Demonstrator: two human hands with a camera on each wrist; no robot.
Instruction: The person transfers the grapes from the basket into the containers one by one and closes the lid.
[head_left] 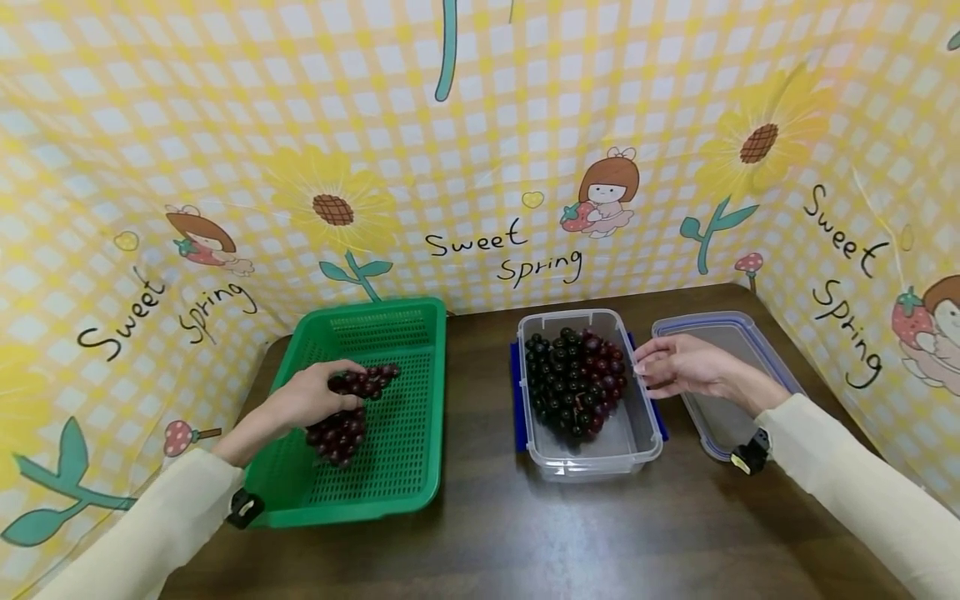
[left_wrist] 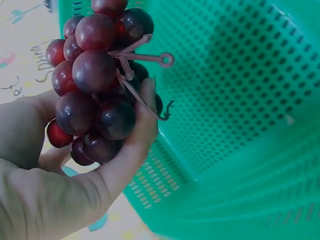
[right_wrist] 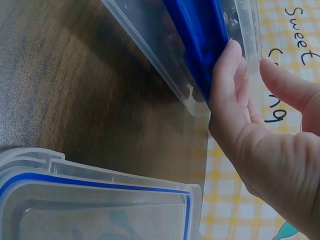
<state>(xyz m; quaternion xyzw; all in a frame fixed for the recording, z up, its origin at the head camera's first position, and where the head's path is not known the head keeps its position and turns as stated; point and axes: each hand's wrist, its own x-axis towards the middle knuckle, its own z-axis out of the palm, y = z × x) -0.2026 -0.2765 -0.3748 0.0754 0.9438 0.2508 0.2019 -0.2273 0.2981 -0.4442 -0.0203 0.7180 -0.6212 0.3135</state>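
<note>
My left hand (head_left: 311, 396) grips a bunch of dark red grapes (head_left: 341, 437) inside a green plastic basket (head_left: 405, 492). In the left wrist view the thumb curls round the bunch, and a bare stem (left_wrist: 145, 56) sticks out of its side. A clear plastic container (head_left: 592, 467) stands to the right, with dark grapes (head_left: 558, 371) and redder grapes (head_left: 609, 367) inside. At its right side, my right hand (head_left: 686, 371) holds the rim; in the right wrist view the fingers lie against the blue latch (right_wrist: 200, 45) and the thumb tip is at the rim.
A clear lid (right_wrist: 105, 210) with a blue seal lies on the brown wooden table (head_left: 480, 517), right of the container and partly under my right forearm. Yellow checked cloth (head_left: 480, 150) with printed flowers hangs behind and at both sides.
</note>
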